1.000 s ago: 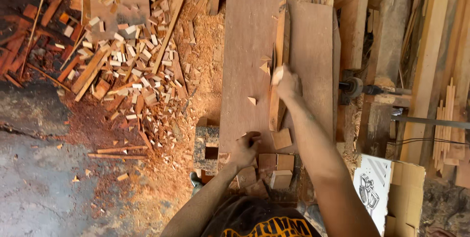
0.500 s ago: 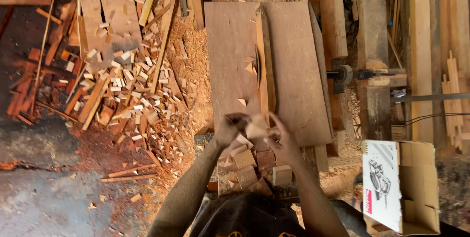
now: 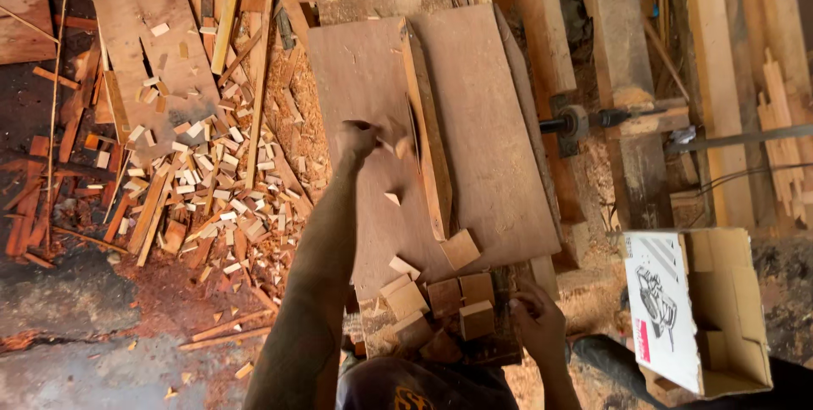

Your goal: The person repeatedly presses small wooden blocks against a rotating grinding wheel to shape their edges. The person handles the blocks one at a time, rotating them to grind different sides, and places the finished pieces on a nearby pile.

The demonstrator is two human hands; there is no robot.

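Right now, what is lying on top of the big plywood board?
On the plywood board lie a long wooden strip, small offcut chips and square wood blocks at its near edge. The left hand covers whatever it presses there.

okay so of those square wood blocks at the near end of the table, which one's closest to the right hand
The pale block, just left of the right hand; the other blocks sit farther left or up the table.

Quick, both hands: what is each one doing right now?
Left hand: closed on a small wood piece beside the upright strip.
Right hand: resting by the wood blocks; grip cannot be told.
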